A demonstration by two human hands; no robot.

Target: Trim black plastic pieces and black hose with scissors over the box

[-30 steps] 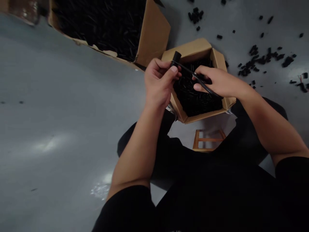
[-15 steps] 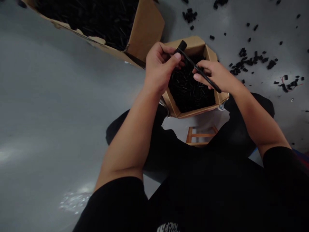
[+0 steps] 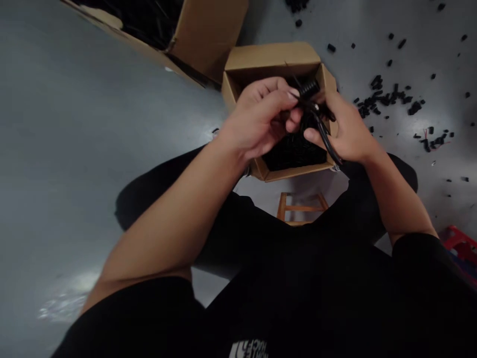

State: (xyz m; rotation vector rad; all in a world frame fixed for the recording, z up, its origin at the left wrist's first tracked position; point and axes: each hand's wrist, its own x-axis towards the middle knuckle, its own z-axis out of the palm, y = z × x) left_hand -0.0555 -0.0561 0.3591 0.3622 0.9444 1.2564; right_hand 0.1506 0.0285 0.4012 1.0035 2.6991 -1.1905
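Over the cardboard box (image 3: 272,57) at frame centre, your left hand (image 3: 261,117) and right hand (image 3: 346,127) both grip a black cable (image 3: 328,141) with a ribbed end (image 3: 308,89).

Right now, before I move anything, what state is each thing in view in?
Left hand: closed on the black cable.
Right hand: closed on the black cable.
Black cable: held up, ribbed end above the box.
Near cardboard box: open, holding black pieces.
Far cardboard box: open.

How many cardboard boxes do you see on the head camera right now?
2. One open box sits beneath the left hand and right hand; a second box is at the top of the view, cut off by the frame. Others may be out of view.
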